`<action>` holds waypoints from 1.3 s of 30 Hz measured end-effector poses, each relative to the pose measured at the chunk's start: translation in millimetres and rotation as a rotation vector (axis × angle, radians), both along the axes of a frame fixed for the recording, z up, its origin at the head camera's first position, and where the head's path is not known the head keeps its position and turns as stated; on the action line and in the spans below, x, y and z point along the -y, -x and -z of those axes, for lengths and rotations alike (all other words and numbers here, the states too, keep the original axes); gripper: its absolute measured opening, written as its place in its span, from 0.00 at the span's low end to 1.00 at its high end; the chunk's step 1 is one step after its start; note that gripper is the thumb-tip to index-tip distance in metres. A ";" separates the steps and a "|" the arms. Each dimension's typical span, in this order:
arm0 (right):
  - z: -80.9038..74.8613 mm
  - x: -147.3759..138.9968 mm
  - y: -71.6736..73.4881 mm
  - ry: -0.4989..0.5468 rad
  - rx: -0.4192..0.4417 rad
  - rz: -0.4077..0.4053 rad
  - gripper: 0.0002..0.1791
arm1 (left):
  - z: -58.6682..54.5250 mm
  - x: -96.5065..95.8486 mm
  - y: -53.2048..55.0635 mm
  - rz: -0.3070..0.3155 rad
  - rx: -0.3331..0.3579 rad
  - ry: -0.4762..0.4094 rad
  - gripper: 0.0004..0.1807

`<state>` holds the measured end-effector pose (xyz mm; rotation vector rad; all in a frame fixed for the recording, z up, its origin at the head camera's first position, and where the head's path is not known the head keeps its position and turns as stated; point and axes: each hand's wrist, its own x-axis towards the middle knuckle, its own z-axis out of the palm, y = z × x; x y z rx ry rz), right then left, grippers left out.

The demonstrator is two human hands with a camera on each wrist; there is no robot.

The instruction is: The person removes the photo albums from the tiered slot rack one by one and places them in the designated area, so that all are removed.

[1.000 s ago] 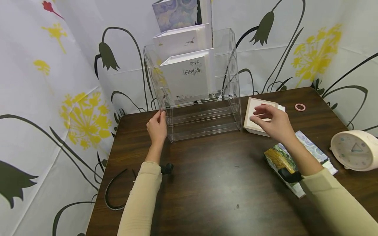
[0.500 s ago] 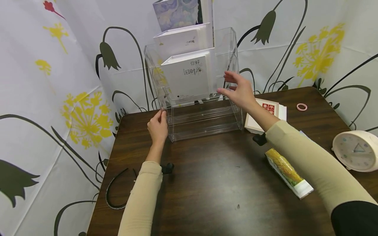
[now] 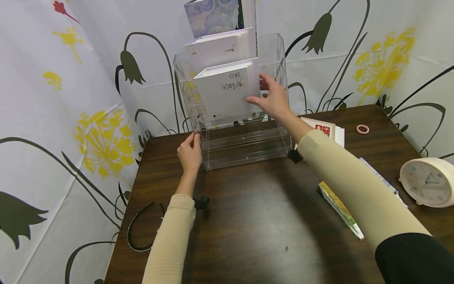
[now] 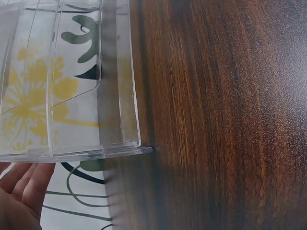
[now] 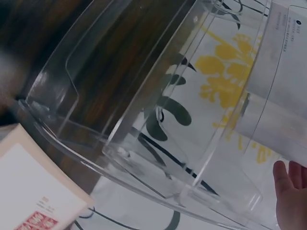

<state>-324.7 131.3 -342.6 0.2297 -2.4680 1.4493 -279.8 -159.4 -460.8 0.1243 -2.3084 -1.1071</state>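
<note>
Straight ahead of me and along both sides hangs white cloth [image 3: 95,79], creased in places. Its print shows drooping dark green bell flowers [image 3: 131,68] on long curving stems, yellow sprays of blossom [image 3: 103,146] and, high on my left, a red bloom [image 3: 59,8]. I face a dark brown wooden table [image 3: 248,236], its streaked grain turning reddish in the left wrist view, its far right corner rounded. Pale light lies as a soft sheen [image 3: 269,213] across its middle.
</note>
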 end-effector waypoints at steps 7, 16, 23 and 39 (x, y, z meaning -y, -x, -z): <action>-8.4 7.1 2.7 -0.060 0.099 0.021 0.36 | 1.9 0.5 -0.7 0.000 0.024 -0.002 0.16; -5.6 11.2 5.7 -0.013 0.100 -0.011 0.33 | 1.0 0.6 0.1 0.000 0.044 -0.011 0.16; -0.2 11.5 5.3 0.078 0.063 -0.002 0.32 | 2.9 -1.0 -0.7 0.002 0.084 -0.041 0.17; -34.8 9.9 -1.2 -0.032 -0.040 -0.155 0.26 | -15.2 -2.8 -1.3 0.014 0.282 -0.349 0.16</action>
